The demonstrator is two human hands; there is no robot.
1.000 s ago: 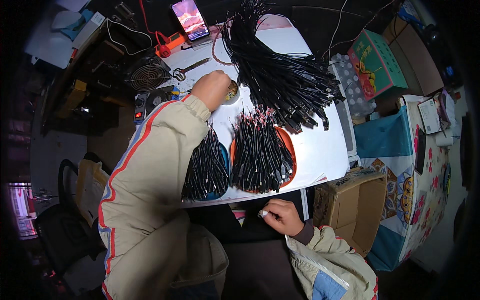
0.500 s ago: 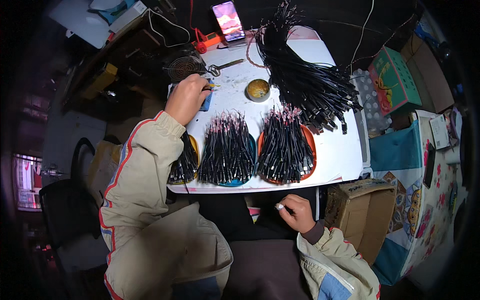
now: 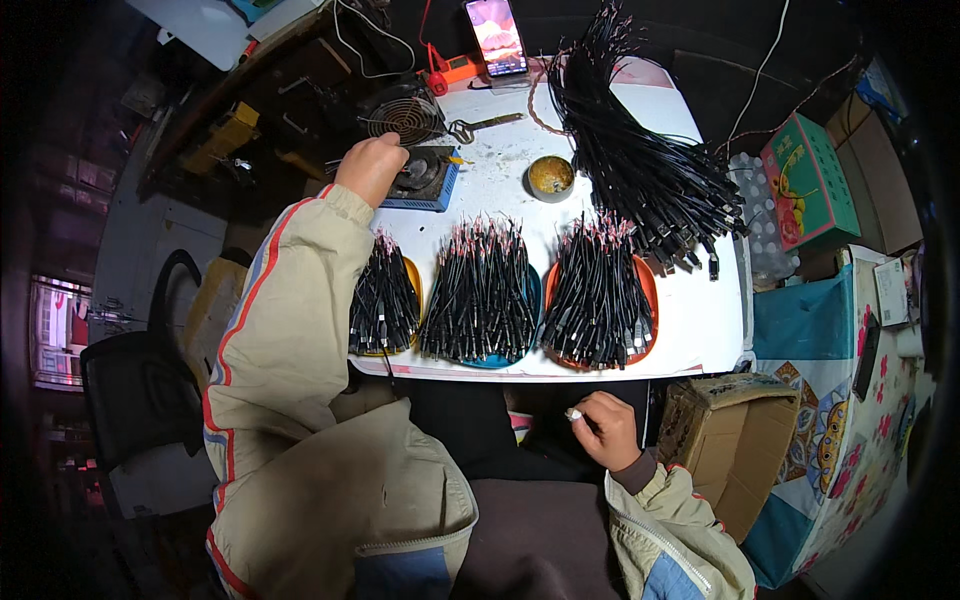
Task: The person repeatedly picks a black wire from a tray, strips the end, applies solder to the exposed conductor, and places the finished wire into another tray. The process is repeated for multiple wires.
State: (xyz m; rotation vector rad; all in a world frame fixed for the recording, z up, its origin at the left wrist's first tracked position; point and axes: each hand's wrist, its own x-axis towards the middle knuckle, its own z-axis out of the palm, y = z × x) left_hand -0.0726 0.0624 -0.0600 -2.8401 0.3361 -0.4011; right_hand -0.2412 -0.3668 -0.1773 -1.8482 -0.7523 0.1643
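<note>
My left hand point(image 3: 372, 168) is closed at the left edge of a small blue box-shaped device point(image 3: 432, 196) with a dark round top. Its fingertips are turned away, so what they hold is hidden. Below the table's front edge, my right hand point(image 3: 606, 432) is curled over my lap, with a small white bit point(image 3: 573, 413) at its fingertips that I cannot make out. Black cables with bared pinkish wire ends stand bundled in a yellow tray point(image 3: 416, 285), a blue tray point(image 3: 533, 300) and an orange tray point(image 3: 650, 300).
A large bundle of black cables point(image 3: 640, 170) lies at the back right. Nearby are a round tin point(image 3: 551, 178), a lit phone point(image 3: 497, 38) and a dark round fan-like grille point(image 3: 405, 112). A cardboard box point(image 3: 730, 420) sits right of my lap.
My left hand has moved left relative to the table, uncovering most of the blue device. The whole view has shifted slightly. My right hand stays curled over my lap.
</note>
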